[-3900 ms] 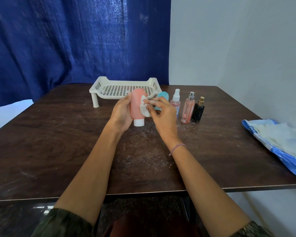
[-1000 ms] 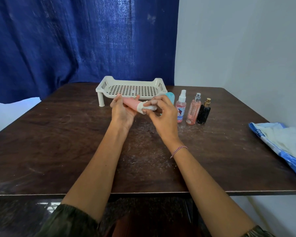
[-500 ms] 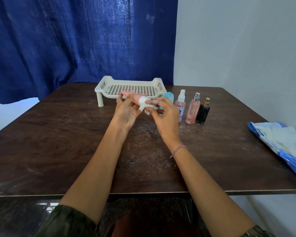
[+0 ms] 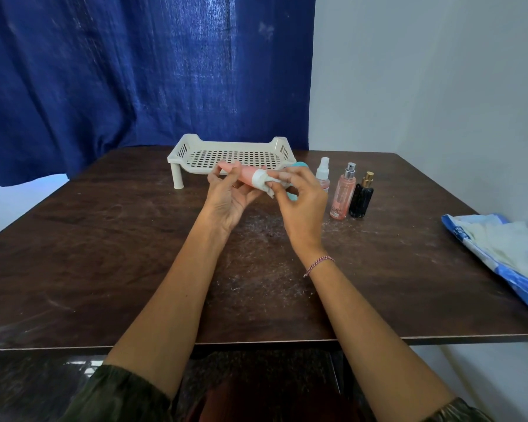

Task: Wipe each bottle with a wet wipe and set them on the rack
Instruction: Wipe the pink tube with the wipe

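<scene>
Left hand (image 4: 226, 196) fingers curl round the pink plastic tube bottle (image 4: 241, 175); right hand (image 4: 299, 199) fingers pinch a white wet wipe (image 4: 270, 185) at its white cap (image 4: 258, 181). A wet, loose grip could drop it.

Rack (image 4: 232, 156) tray open from above, low rim all round. Left hand (image 4: 229, 199) gripping pink tube (image 4: 244, 175) and right hand (image 4: 302, 202) pinching wet wipe (image 4: 270, 187) crowd its near edge. Teal bottle (image 4: 301, 166), spray bottle (image 4: 322, 175), pink bottle (image 4: 343, 193) and black bottle (image 4: 361, 196) line its right side. Bare table (image 4: 104, 254) left and near. Wipe pack (image 4: 506, 251) far right.
</scene>
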Motion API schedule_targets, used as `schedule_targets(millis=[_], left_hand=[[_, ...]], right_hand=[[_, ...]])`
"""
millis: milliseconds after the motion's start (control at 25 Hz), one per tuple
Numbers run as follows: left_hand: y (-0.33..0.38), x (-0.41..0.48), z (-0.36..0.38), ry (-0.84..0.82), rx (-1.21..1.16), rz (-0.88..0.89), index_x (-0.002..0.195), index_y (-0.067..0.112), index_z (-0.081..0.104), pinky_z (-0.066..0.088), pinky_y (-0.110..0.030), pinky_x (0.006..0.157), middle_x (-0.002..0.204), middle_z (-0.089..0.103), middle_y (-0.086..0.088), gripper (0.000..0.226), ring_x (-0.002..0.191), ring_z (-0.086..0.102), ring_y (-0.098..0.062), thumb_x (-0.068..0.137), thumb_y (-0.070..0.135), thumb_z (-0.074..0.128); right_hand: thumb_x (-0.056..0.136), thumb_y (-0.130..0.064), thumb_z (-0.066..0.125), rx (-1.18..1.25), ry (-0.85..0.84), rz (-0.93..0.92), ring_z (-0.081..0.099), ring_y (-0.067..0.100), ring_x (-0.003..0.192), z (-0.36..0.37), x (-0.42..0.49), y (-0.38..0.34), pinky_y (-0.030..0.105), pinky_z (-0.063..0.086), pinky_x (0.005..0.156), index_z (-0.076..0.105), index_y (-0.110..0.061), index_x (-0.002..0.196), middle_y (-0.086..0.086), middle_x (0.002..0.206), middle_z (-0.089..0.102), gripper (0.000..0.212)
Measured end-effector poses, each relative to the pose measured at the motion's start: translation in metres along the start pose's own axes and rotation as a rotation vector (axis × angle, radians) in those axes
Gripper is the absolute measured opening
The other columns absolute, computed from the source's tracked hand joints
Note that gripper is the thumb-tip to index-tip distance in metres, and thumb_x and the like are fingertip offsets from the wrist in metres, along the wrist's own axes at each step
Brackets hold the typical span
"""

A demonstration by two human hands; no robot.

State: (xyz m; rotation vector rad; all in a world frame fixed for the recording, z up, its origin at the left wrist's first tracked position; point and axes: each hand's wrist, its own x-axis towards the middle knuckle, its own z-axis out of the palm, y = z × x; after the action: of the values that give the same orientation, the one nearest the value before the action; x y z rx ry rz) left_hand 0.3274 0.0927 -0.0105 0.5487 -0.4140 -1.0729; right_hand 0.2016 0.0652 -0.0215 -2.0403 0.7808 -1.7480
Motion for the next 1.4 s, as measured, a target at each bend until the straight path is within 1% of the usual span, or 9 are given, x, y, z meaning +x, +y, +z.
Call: schedule_targets(millis=[120, 240, 520, 760, 880, 960, 1160, 1320, 1400], left_hand=[[0.001, 0.002, -0.002, 0.048, -0.034, 0.061, 0.142, 0.022, 0.019, 0.059, -0.048, 0.071, 0.121, 0.056, -0.018, 0.062, 0.108, 0.062, -0.034, 0.093, 0.005, 0.052], [-0.001, 0.002, -0.002, 0.074, 0.016, 0.099, 0.138, 0.027, 0.017, 0.059, -0.048, 0.072, 0.120, 0.057, -0.015, 0.065, 0.109, 0.062, -0.032, 0.092, 0.002, 0.055], [-0.007, -0.002, 0.000, -0.009, 0.268, 0.127, 0.133, 0.037, 0.019, 0.058, -0.033, 0.064, 0.136, 0.046, -0.019, 0.065, 0.105, 0.063, -0.027, 0.092, 0.000, 0.053], [-0.007, -0.007, 0.005, -0.059, 0.302, 0.076, 0.140, 0.034, 0.025, 0.059, -0.041, 0.070, 0.140, 0.043, -0.022, 0.063, 0.116, 0.058, -0.030, 0.093, 0.002, 0.052], [-0.006, -0.007, 0.005, -0.069, 0.271, 0.072, 0.147, 0.033, 0.020, 0.056, -0.044, 0.080, 0.142, 0.040, -0.023, 0.067, 0.121, 0.054, -0.031, 0.095, 0.000, 0.047], [-0.005, -0.008, 0.007, -0.063, 0.256, 0.064, 0.149, 0.032, 0.019, 0.054, -0.045, 0.084, 0.144, 0.039, -0.023, 0.064, 0.118, 0.056, -0.030, 0.097, 0.002, 0.041], [-0.006, -0.006, 0.006, -0.010, 0.134, 0.063, 0.150, 0.027, 0.019, 0.049, -0.050, 0.093, 0.143, 0.042, -0.021, 0.054, 0.122, 0.053, -0.032, 0.101, 0.005, 0.029], [-0.006, -0.006, 0.005, -0.001, 0.077, 0.050, 0.150, 0.019, 0.019, 0.044, -0.054, 0.100, 0.139, 0.047, -0.023, 0.049, 0.122, 0.053, -0.036, 0.103, 0.008, 0.026], [-0.005, -0.006, 0.006, 0.003, 0.009, 0.035, 0.148, 0.013, 0.019, 0.045, -0.054, 0.099, 0.137, 0.048, -0.025, 0.046, 0.117, 0.057, -0.038, 0.103, 0.009, 0.028]], right_hand=[[0.078, -0.007, 0.071, -0.049, -0.146, -0.050, 0.054, 0.015, 0.111, 0.001, -0.004, -0.002, 0.013, 0.045, 0.090, 0.070, -0.004, 0.100, 0.009, 0.109, 0.063, 0.022], [0.079, -0.007, 0.070, -0.085, -0.137, -0.030, 0.053, 0.018, 0.113, 0.000, -0.003, -0.002, 0.023, 0.048, 0.092, 0.069, -0.003, 0.101, 0.009, 0.110, 0.062, 0.022], [0.080, -0.004, 0.068, -0.228, -0.181, -0.179, 0.053, 0.020, 0.105, 0.000, -0.004, -0.004, 0.024, 0.046, 0.092, 0.068, -0.002, 0.101, 0.011, 0.106, 0.060, 0.021], [0.086, -0.014, 0.065, -0.154, -0.097, 0.092, 0.051, 0.008, 0.107, 0.001, 0.004, 0.006, 0.007, 0.042, 0.084, 0.067, -0.007, 0.111, 0.006, 0.113, 0.062, 0.026], [0.085, -0.017, 0.066, -0.135, -0.093, 0.155, 0.045, 0.000, 0.103, 0.004, 0.004, 0.007, -0.005, 0.037, 0.071, 0.066, -0.011, 0.112, 0.004, 0.114, 0.064, 0.028], [0.085, -0.017, 0.066, -0.103, -0.082, 0.175, 0.046, 0.000, 0.103, 0.004, 0.003, 0.007, -0.007, 0.036, 0.072, 0.067, -0.012, 0.111, 0.004, 0.114, 0.065, 0.027], [0.084, -0.020, 0.067, 0.043, -0.094, 0.291, 0.056, 0.006, 0.105, 0.004, 0.004, 0.005, 0.005, 0.044, 0.076, 0.068, -0.011, 0.109, 0.003, 0.113, 0.067, 0.027], [0.085, -0.022, 0.066, 0.174, -0.114, 0.532, 0.056, 0.015, 0.111, 0.003, 0.007, 0.007, 0.029, 0.051, 0.091, 0.066, -0.012, 0.113, 0.004, 0.120, 0.064, 0.030], [0.084, -0.020, 0.066, 0.290, -0.159, 0.666, 0.057, 0.015, 0.109, 0.004, 0.007, 0.009, 0.033, 0.054, 0.088, 0.066, -0.014, 0.112, 0.004, 0.122, 0.062, 0.029]])
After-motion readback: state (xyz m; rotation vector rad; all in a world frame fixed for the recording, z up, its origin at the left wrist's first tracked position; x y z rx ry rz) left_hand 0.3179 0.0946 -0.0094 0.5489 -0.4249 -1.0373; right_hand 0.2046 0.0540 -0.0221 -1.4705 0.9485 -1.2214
